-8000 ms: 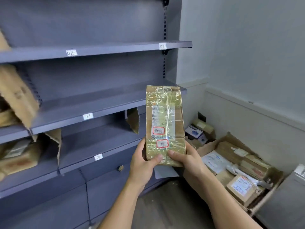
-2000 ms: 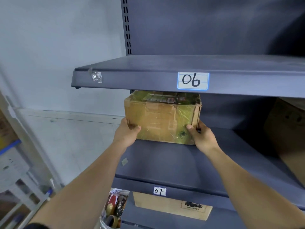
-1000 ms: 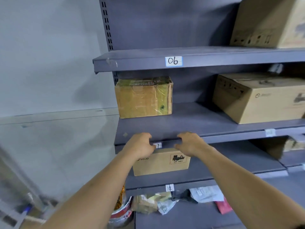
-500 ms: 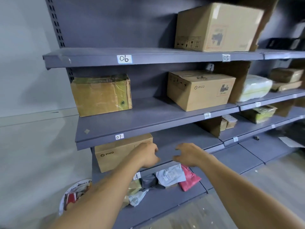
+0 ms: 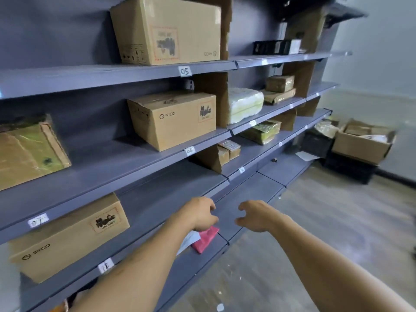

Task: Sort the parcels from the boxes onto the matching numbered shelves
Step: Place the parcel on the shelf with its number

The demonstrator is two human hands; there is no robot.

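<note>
The tape-wrapped brown parcel (image 5: 29,152) stands on the grey shelf labelled 07 (image 5: 38,220) at the far left, apart from both hands. My left hand (image 5: 199,213) and my right hand (image 5: 256,216) hover side by side in front of the lower shelves, fingers loosely curled, holding nothing. An open cardboard box of parcels (image 5: 362,140) sits on the floor at the far right, on black crates.
Large brown cartons stand above labels 05 (image 5: 165,30), 08 (image 5: 173,119) and 18 (image 5: 67,236). Smaller parcels lie on shelves further right (image 5: 262,131). A red bag (image 5: 204,238) lies on the bottom shelf under my left hand. Wood floor stretches to the right.
Both hands let go of the taped parcel on shelf 07 and dropped away from it. My view has swung right along the shelves toward the box on the floor.
</note>
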